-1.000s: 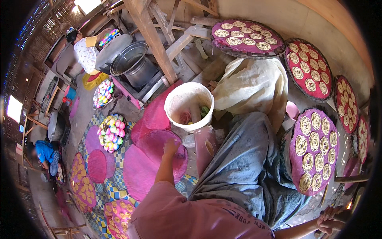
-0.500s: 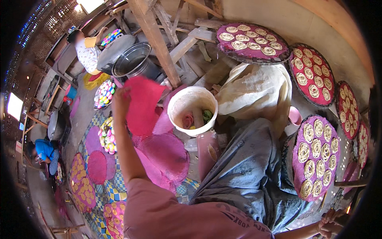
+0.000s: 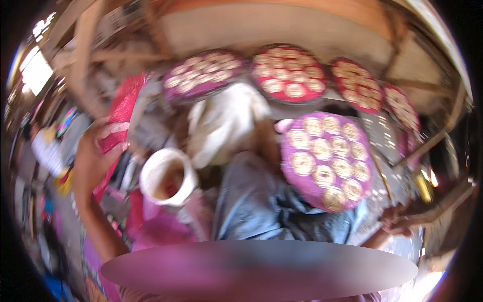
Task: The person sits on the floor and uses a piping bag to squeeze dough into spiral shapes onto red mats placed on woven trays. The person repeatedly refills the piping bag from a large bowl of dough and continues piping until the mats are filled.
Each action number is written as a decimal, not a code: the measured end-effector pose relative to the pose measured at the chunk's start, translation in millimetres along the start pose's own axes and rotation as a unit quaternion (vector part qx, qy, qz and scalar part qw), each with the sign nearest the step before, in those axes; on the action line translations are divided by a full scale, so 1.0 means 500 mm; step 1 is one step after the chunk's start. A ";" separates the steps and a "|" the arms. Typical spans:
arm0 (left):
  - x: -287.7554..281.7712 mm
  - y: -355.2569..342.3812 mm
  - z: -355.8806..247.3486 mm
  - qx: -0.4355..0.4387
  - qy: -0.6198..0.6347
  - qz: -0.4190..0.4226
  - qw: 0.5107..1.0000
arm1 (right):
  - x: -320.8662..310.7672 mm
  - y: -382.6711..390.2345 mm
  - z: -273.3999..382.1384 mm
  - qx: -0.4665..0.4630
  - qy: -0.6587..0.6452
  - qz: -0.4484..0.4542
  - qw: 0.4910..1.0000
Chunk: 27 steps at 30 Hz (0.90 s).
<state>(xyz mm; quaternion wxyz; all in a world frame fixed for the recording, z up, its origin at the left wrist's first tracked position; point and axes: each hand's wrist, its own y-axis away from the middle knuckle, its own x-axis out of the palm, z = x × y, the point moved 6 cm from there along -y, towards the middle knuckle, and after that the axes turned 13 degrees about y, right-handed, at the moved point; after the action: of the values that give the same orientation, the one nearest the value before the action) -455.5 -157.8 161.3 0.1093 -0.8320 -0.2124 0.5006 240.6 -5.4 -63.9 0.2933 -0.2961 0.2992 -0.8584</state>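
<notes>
My left hand (image 3: 93, 156) is raised at the left, its fingers and thumb closed on a red cloth (image 3: 126, 100) that hangs partly beyond them. Low at the far right, my right hand (image 3: 395, 220) is wrapped round a wooden stick (image 3: 443, 204). Between my arms, over my blue-grey covered lap (image 3: 256, 201), a round purple tray (image 3: 298, 183) carries several pale coils of noodle-like strands. A white bucket (image 3: 188, 183) stands to the right of my left forearm; its inside is blurred.
Several trays of coils lean along the back wall, including a red one (image 3: 288, 98). A pale cloth (image 3: 231, 121) lies before them. Pink cloths (image 3: 163, 229) are spread below the bucket. Wooden posts (image 3: 83, 65) stand at the left, with another person (image 3: 48, 151) beyond.
My view has swung to the right, so the trays and bucket sit farther left. My left hand has lifted the red cloth; the right hand stays at the stick.
</notes>
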 end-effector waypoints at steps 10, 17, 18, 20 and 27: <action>0.302 -0.310 -0.595 0.430 0.294 0.157 0.839 | 0.124 0.011 0.040 -0.102 0.024 -0.020 0.994; 0.382 -0.398 -0.691 0.308 0.551 0.181 0.755 | 0.105 0.116 0.121 -0.135 0.046 -0.083 0.986; 0.389 -0.407 -0.680 0.279 0.587 0.187 0.737 | 0.100 0.129 0.130 -0.153 0.042 -0.103 0.982; 0.392 -0.419 -0.653 0.265 0.626 0.149 0.718 | 0.096 0.147 0.141 -0.164 0.043 -0.105 0.980; 0.376 -0.437 -0.642 0.227 0.639 0.129 0.724 | 0.082 0.160 0.148 -0.186 -0.010 -0.104 0.977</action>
<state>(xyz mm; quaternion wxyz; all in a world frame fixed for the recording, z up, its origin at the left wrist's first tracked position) -149.6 132.6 251.9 0.3394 -0.9244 0.1372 -0.1070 290.3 -110.5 -57.3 0.1454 -0.3834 0.4183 -0.8105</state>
